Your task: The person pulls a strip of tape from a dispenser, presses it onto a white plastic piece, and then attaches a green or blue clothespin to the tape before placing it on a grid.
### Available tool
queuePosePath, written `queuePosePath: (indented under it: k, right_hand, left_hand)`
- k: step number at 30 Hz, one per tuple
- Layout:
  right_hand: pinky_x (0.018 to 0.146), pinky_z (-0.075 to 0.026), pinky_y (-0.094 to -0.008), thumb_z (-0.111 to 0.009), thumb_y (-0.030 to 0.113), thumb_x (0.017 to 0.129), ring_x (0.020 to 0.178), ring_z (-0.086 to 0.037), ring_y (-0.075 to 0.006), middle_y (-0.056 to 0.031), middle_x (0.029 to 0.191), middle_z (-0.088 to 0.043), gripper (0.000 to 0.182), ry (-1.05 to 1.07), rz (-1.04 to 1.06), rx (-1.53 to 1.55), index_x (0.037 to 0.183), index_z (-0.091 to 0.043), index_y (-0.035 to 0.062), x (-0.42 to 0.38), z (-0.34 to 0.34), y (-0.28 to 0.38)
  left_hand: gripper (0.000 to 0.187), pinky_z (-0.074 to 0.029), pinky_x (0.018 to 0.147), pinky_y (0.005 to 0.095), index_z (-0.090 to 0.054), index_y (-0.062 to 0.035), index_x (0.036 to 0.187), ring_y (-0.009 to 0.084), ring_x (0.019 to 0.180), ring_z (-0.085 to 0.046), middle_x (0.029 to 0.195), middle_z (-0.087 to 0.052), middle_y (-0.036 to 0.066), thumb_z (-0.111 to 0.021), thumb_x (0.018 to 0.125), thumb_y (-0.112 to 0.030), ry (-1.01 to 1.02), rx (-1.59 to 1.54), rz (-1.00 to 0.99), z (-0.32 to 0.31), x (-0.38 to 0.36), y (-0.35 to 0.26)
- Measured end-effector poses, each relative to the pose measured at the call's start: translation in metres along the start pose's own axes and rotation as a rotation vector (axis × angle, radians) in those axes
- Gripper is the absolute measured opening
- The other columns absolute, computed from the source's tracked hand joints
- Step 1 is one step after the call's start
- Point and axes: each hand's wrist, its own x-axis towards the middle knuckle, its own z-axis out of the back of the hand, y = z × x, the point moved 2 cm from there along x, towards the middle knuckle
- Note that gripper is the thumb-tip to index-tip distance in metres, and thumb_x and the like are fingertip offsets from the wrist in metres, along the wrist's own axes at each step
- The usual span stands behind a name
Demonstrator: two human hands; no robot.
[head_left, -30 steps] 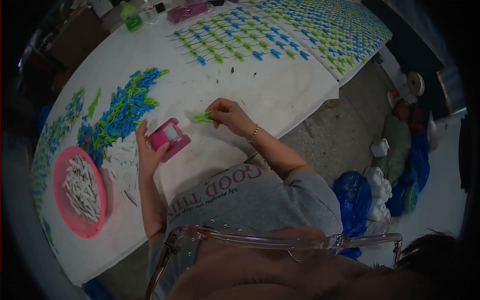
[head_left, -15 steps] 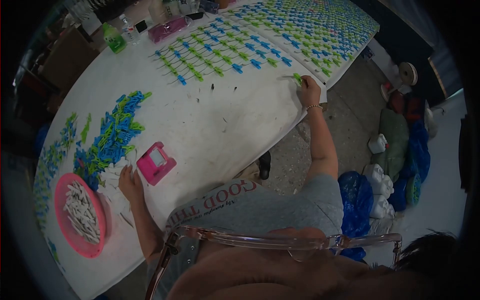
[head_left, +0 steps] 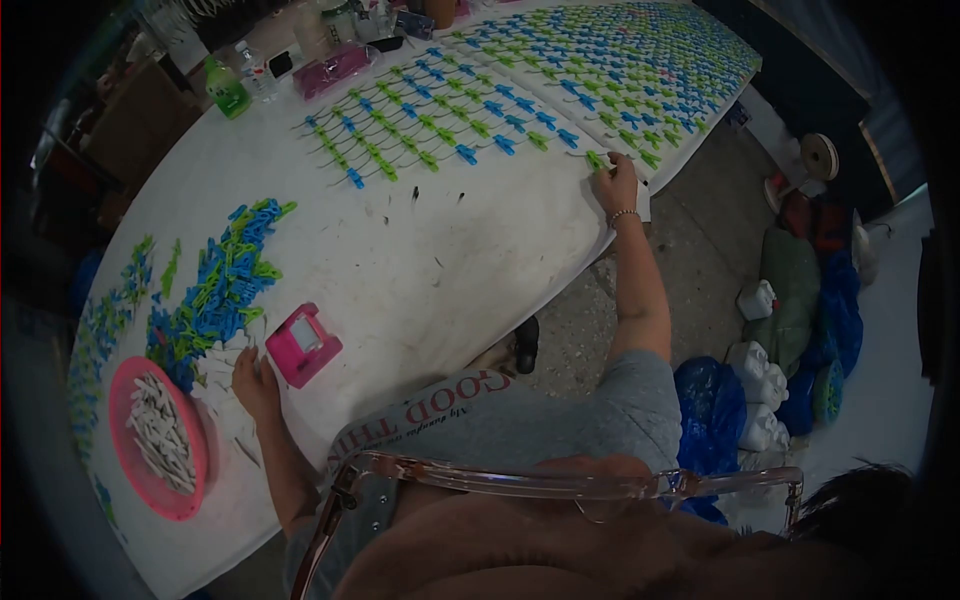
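At the table's right edge, my right hand [head_left: 618, 187] pinches a small green clip [head_left: 596, 161] with a thin pale strip sticking out of it. It sits low at the end of the rows of blue and green clips [head_left: 430, 120]. On the other side, my left hand [head_left: 257, 385] touches a loose pile of white strips [head_left: 225, 375], its fingers slightly apart. Whether a strip lies under those fingertips is hidden. Just right of that hand stands a pink tape dispenser [head_left: 304, 345].
A pink basket [head_left: 203, 450] of pale sticks stands at the left, beside a heap of blue and green clips [head_left: 225, 285]. A green bottle [head_left: 228, 90] and a pink package [head_left: 335, 70] are at the back. White jugs [head_left: 757, 375] and blue bags [head_left: 710, 400] lie on the floor.
My right hand has lowered the green clip slightly towards the end of the clip row. My left hand stays by the white strips, shifted a little. The view has tilted slightly.
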Motion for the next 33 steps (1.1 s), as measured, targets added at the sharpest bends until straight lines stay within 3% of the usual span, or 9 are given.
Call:
queuePosePath:
  k: [4,6,12,19,25,27,33]
  right_hand:
    - [0.08,-0.049,-0.0395,-0.067,0.026,0.078,0.098,-0.056,-0.0346,-0.0182,0.113,-0.056,0.037,-0.047,0.03,-0.208,0.104,-0.06,0.0005,0.009,-0.011,-0.007]
    - [0.078,-0.049,-0.0402,-0.068,0.031,0.079,0.093,-0.059,-0.0329,-0.0178,0.106,-0.059,0.036,-0.034,-0.049,-0.286,0.098,-0.063,0.0017,0.015,-0.017,-0.009]
    - [0.072,-0.05,-0.0411,-0.068,0.03,0.079,0.079,-0.062,-0.0322,-0.0164,0.089,-0.064,0.029,-0.031,-0.163,-0.152,0.091,-0.067,0.0032,0.019,-0.019,-0.004]
    - [0.071,-0.05,-0.0401,-0.066,0.031,0.078,0.08,-0.064,-0.0301,-0.0129,0.091,-0.066,0.028,-0.06,-0.175,-0.161,0.093,-0.069,0.0071,0.02,-0.021,-0.001]
    - [0.071,-0.05,-0.0399,-0.067,0.032,0.078,0.079,-0.064,-0.0293,-0.0118,0.091,-0.067,0.028,-0.042,-0.203,-0.151,0.094,-0.069,0.0091,0.022,-0.023,-0.004]
    - [0.071,-0.05,-0.0394,-0.066,0.033,0.078,0.08,-0.063,-0.0287,-0.0111,0.09,-0.066,0.028,-0.046,-0.195,-0.169,0.095,-0.07,0.0099,0.022,-0.023,-0.004]
    - [0.073,-0.05,-0.039,-0.066,0.034,0.078,0.081,-0.063,-0.028,-0.0109,0.093,-0.065,0.028,-0.044,-0.193,-0.183,0.095,-0.07,0.0117,0.024,-0.026,-0.01]
  left_hand:
    - [0.025,-0.046,0.085,0.0396,-0.061,-0.0018,0.103,0.0339,0.096,-0.06,0.104,-0.063,0.017,-0.063,0.079,-0.008,0.016,0.003,0.026,0.002,0.002,-0.004]
    - [0.026,-0.046,0.085,0.0396,-0.06,-0.0019,0.104,0.0337,0.095,-0.06,0.103,-0.063,0.017,-0.063,0.079,-0.008,0.022,-0.001,0.028,0.001,0.001,-0.001]
    - [0.025,-0.046,0.084,0.0395,-0.061,-0.0018,0.102,0.0336,0.095,-0.06,0.103,-0.063,0.017,-0.063,0.078,-0.007,0.001,-0.012,0.027,0.001,-0.001,-0.001]
    - [0.025,-0.046,0.085,0.0392,-0.061,-0.0013,0.102,0.034,0.094,-0.06,0.103,-0.063,0.017,-0.063,0.078,-0.007,-0.006,-0.021,0.021,0.0,-0.001,0.001]
    - [0.031,-0.047,0.082,0.0366,-0.059,-0.0002,0.113,0.0298,0.092,-0.061,0.103,-0.063,0.017,-0.059,0.083,-0.008,-0.029,-0.118,0.167,-0.007,-0.008,0.01]
    - [0.032,-0.048,0.078,0.0332,-0.057,0.0004,0.117,0.0239,0.088,-0.061,0.103,-0.063,0.015,-0.056,0.086,-0.009,-0.038,-0.329,0.317,-0.015,-0.01,0.023]
    - [0.027,-0.048,0.072,0.0315,-0.058,0.0007,0.112,0.0214,0.079,-0.059,0.092,-0.06,0.011,-0.057,0.087,-0.008,-0.038,-0.239,0.36,-0.015,-0.012,0.025]
